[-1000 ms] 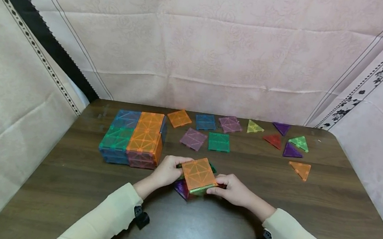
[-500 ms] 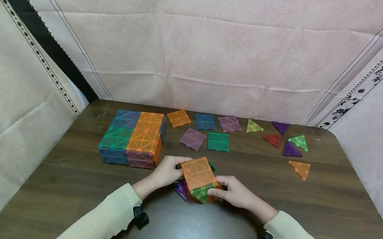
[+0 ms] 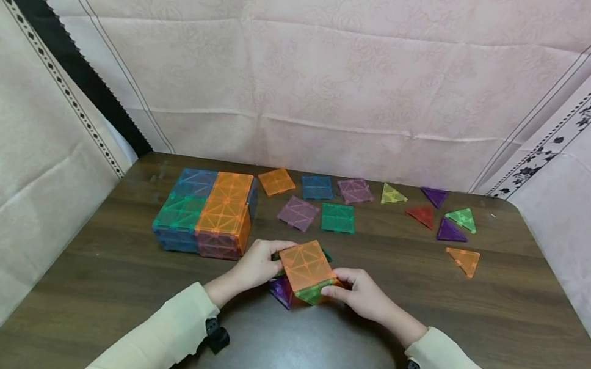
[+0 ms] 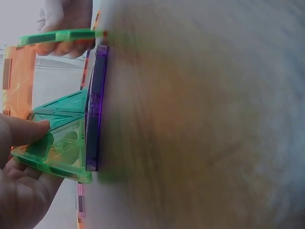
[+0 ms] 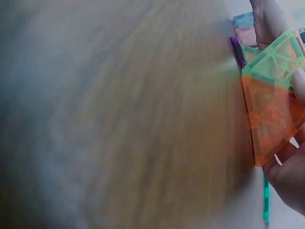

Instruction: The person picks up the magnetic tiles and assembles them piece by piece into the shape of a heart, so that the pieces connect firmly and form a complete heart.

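Note:
Both hands hold a small magnetic-tile build at the middle of the table in the head view. An orange square tile (image 3: 307, 266) forms its top. A green triangle tile (image 3: 310, 294) leans down from the front edge. At the lower left sticks out a purple triangle tile (image 3: 280, 291). My left hand (image 3: 258, 261) pinches the left side, where the left wrist view shows its thumb on green and teal triangle tiles (image 4: 62, 112). My right hand (image 3: 362, 291) grips the front right corner, its thumb on the green triangle beside an orange triangle tile (image 5: 271, 119). The far side is mostly hidden.
To the left stands a finished-looking block of square tiles (image 3: 203, 213) in blue, green, orange and pink. Behind the hands lie several loose squares, among them a green one (image 3: 338, 218). Loose triangles, including an orange one (image 3: 463, 262), lie at the back right.
The front green triangle, seen almost edge-on a second ago, now slopes downward with its face showing. My right hand has shifted slightly with it, while the left hand keeps its place.

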Motion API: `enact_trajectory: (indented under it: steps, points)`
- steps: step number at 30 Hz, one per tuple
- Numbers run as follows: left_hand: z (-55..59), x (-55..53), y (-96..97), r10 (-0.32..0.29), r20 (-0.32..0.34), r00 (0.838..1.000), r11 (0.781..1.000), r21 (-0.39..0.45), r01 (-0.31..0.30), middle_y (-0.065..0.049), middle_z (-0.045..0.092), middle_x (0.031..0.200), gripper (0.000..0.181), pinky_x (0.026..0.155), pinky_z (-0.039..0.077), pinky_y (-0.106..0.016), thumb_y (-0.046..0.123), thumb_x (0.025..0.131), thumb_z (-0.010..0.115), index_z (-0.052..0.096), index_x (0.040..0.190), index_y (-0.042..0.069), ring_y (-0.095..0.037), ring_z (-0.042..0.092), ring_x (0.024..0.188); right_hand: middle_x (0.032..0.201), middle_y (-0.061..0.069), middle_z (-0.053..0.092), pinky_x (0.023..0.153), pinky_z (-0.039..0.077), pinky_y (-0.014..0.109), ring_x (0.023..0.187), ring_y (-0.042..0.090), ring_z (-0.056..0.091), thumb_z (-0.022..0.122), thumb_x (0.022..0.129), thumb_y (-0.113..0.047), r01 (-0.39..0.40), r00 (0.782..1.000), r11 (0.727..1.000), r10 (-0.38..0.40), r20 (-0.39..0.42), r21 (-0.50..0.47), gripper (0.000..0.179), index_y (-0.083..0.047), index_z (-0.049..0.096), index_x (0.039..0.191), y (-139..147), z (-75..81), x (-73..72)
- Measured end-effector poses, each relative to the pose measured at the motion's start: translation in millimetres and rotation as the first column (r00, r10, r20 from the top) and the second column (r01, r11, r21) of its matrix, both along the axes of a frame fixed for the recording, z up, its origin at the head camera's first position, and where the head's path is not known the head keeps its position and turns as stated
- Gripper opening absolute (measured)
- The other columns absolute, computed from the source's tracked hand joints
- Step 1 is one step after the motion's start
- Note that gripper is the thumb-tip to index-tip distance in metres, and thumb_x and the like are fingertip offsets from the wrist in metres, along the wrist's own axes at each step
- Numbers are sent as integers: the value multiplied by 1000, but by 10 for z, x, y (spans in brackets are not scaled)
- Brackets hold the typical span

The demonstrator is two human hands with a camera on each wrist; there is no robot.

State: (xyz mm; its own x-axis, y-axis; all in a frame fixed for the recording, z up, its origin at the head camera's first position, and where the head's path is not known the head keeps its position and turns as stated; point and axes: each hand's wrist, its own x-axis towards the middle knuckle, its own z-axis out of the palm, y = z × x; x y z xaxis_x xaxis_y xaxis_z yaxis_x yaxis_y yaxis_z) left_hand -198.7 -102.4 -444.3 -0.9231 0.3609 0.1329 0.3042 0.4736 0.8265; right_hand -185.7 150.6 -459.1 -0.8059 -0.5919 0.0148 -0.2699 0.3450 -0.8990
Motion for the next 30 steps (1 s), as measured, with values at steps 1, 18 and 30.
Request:
enact_trajectory:
  steps: [1,18,30]
  points:
    - [4,1,-1,-5,-1,1000,1000,-2,5,-14,66,121,38,68,46,-24,-8,86,60,66,122,2,-18,61,85,82,-1,63,59,41,21,66,7,48,68,91,-21,11,1000,1000,-11,-2,-7,18,-5,70,98,0,-4,-2]
    - [20,46,-15,-16,16,1000,1000,-11,16,-13,68,116,35,44,35,-19,-4,89,61,67,122,7,-5,41,45,89,3,66,69,46,23,78,8,54,64,94,-23,24,998,999,-22,50,-31,21,-3,70,99,30,19,-17]
    - [16,42,-14,-13,14,1000,1000,-1,13,-14,67,117,36,48,39,-20,-5,88,62,67,122,6,-7,47,51,96,6,67,70,48,24,82,12,56,59,97,-30,77,994,997,-77,84,0,28,-5,69,107,37,66,19]
